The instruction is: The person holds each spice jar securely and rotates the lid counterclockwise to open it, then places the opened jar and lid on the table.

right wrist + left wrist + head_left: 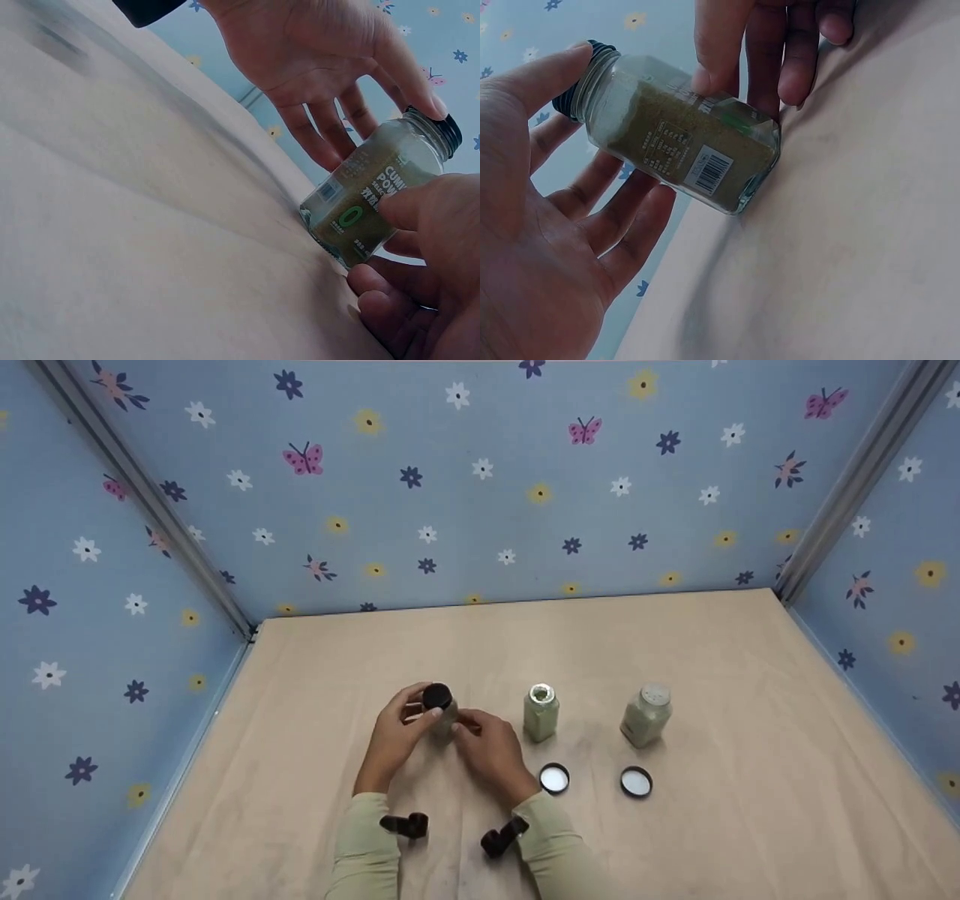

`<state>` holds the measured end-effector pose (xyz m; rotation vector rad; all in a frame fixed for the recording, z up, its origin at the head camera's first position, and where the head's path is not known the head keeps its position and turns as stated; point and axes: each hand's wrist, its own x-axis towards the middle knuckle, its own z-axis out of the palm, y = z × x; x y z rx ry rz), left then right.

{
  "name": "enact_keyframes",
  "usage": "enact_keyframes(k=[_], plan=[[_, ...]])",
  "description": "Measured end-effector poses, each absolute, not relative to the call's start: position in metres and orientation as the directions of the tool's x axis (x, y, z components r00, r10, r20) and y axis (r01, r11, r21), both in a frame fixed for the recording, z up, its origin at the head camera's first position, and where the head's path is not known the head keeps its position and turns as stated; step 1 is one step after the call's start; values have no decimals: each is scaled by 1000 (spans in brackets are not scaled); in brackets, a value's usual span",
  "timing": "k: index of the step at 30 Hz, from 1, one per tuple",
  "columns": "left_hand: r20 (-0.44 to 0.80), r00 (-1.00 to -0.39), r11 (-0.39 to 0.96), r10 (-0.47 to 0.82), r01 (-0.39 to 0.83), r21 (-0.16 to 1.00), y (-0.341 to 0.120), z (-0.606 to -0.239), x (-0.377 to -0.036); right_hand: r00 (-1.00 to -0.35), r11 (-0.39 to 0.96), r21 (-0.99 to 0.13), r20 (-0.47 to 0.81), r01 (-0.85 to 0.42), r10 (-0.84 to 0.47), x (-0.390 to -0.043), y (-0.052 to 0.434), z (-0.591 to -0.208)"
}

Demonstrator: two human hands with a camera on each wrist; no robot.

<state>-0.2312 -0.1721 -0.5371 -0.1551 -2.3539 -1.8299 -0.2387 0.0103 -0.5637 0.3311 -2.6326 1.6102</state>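
A glass spice jar (pixel 442 721) of greenish-brown powder stands on the beige table (pixel 735 840), tilted. Its black cap (pixel 436 695) is on. My left hand (pixel 416 714) curls over the cap (pixel 576 84), with the thumb (pixel 551 71) on its rim and the fingers behind the neck. My right hand (pixel 471 725) holds the jar's body (pixel 367 199), thumb (pixel 420 206) on the label and fingers (pixel 742 45) on the far side. The jar's base (pixel 754 184) touches the table.
To the right stand two more glass jars: one with an open mouth (pixel 541 712) and one with a shaker top (pixel 646 715). Two loose lids (pixel 554 778) (pixel 636 782) lie in front of them. Flowered blue walls (pixel 480 487) enclose the table on three sides.
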Motion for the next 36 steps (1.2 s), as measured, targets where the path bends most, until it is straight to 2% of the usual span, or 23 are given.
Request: enact_keyframes(k=[5, 11, 19, 25, 30, 36], plan=[[190, -982, 222, -13, 183, 958, -171, -529, -226, -980, 438, -881, 119, -178, -160, -238, 10, -564], [247, -969, 195, 10, 244, 950, -166, -508, -214, -981, 433, -886, 107, -167, -159, -238, 8, -564], [253, -967, 136, 18, 253, 958, -174, -534, -227, -980, 440, -880, 121, -180, -158, -235, 7, -561], [269, -959, 203, 89, 282, 938, -175, -528, -232, -980, 436, -882, 121, -180, -160, -237, 8, -561], [241, -962, 263, 126, 266, 927, -170, -507, -228, -980, 431, -885, 117, -176, -160, -238, 10, -561], [227, -969, 258, 98, 245, 935, -174, -524, -235, -980, 430, -886, 106, -170, -170, -237, 10, -562]])
